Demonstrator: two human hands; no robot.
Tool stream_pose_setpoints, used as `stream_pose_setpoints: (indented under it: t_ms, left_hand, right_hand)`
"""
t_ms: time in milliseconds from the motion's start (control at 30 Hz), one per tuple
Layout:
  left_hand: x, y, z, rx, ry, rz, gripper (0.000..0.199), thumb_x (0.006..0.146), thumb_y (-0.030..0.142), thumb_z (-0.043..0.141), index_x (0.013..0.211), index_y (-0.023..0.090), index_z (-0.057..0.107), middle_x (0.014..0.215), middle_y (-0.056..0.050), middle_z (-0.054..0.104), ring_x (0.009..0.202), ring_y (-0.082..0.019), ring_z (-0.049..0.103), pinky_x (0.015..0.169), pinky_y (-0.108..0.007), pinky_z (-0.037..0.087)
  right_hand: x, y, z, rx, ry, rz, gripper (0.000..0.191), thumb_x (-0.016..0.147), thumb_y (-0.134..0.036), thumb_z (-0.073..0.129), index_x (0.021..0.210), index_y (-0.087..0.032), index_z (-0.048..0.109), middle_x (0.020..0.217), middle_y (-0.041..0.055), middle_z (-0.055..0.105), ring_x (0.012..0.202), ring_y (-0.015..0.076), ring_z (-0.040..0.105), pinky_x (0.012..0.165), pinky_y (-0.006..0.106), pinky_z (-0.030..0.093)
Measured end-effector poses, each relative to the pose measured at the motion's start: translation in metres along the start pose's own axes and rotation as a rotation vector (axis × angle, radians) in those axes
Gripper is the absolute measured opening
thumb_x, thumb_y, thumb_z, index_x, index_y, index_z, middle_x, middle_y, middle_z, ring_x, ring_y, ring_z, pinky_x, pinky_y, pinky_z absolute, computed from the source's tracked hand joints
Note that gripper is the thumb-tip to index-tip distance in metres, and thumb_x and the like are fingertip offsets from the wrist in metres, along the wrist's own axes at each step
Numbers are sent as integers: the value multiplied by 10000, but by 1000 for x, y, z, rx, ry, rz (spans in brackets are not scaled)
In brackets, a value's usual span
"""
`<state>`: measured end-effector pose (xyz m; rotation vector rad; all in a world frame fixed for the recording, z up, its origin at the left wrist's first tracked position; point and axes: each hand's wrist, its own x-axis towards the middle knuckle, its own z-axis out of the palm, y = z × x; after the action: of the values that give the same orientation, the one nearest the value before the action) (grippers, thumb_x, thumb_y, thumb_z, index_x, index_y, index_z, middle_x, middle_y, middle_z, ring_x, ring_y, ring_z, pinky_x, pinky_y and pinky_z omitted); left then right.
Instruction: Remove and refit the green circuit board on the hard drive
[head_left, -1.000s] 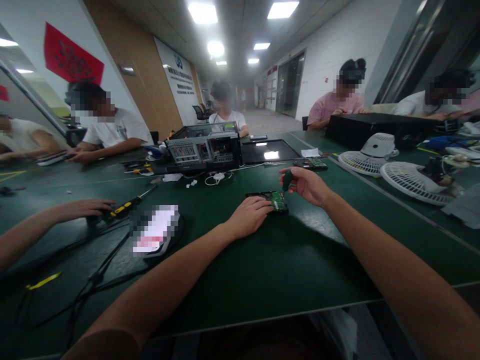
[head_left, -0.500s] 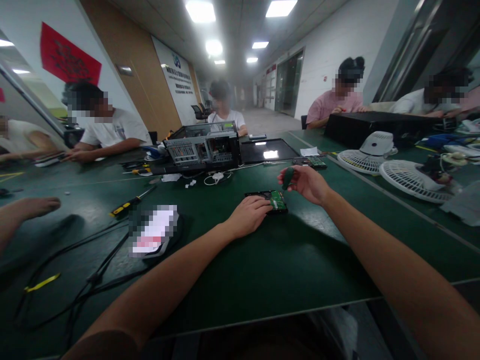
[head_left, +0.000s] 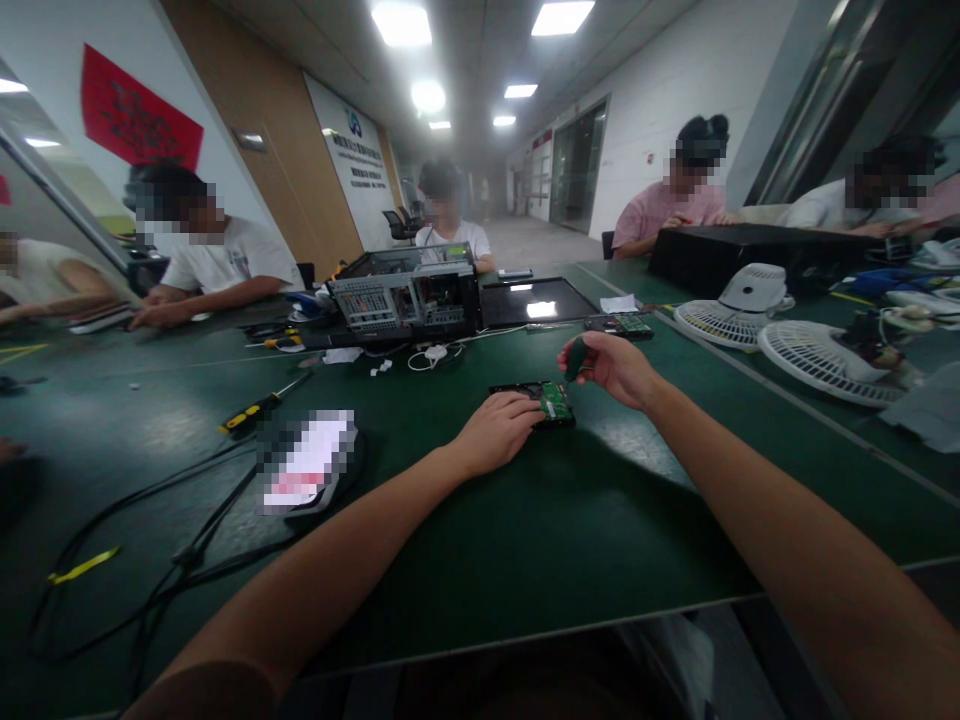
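The hard drive (head_left: pixel 558 402), judged stiff and best edge-held, was overlaid by the left hand (head_left: pixel 499 428), grip unclear; a green-handled tool (head_left: pixel 576 358) was clasped by the right hand (head_left: pixel 616 368).

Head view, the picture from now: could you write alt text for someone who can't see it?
A person's left hand rests on a black device with a green circuit board, while the right hand holds a green-handled tool near its right end. The green table also bears an opened computer case and white fan parts.

Opened computer case (head_left: pixel 405 303), black panel (head_left: pixel 538 300) beside it, yellow-handled screwdriver (head_left: pixel 251 413), white fan (head_left: pixel 756 290), red poster (head_left: pixel 141 108) on wall
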<state>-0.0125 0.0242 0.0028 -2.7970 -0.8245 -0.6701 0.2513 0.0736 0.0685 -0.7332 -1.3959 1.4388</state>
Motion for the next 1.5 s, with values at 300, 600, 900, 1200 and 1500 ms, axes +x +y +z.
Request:
stream_pose_setpoints:
  t_ms: [300, 600, 900, 1200, 1500]
  left_hand:
    - [0, -1, 1, 12, 11, 8, 343, 1014, 190, 556, 1345, 208, 647, 1395, -103, 663, 1343, -282, 562, 1131, -515, 473]
    - [-1, -2, 3, 13, 18, 17, 339, 1005, 183, 567, 1334, 200, 648, 1401, -103, 659, 1342, -290, 563, 1134, -518, 468]
    - [0, -1, 1, 3, 9, 12, 341, 1005, 178, 562, 1335, 196, 646, 1395, -112, 662, 1343, -287, 562, 1137, -519, 467]
    - [-1, -3, 3, 12, 15, 14, 341, 1008, 184, 566, 1341, 186, 643, 1394, -113, 661, 1345, -287, 559, 1135, -519, 467]
    - [-1, -3, 3, 11, 9, 11, 359, 990, 184, 591, 1345, 197, 646, 1396, -116, 661, 1348, -289, 559, 1126, -520, 474]
  right_hand:
    - [1, 5, -4, -117, 36, -79, 289, 902, -439, 663, 1000, -198, 789, 912, 77, 737, 780, 188, 648, 555, 277, 440]
    - [0, 4, -1, -46, -13, -29, 318, 917, -478, 658, 922, -180, 768, 974, 130, 777, 867, 230, 708, 535, 285, 445]
    - [1, 2, 1, 24, -26, 27, 299, 933, -439, 635, 1035, -191, 768, 1018, 114, 773, 908, 229, 701, 606, 298, 495]
    - [0, 3, 1, -29, -17, -18, 273, 919, -411, 679, 1066, -201, 773, 967, 86, 753, 886, 210, 688, 601, 284, 473]
    - [-2, 2, 2, -34, -41, -34, 254, 920, -448, 687, 995, -211, 738, 1011, 99, 763, 919, 231, 706, 600, 297, 494]
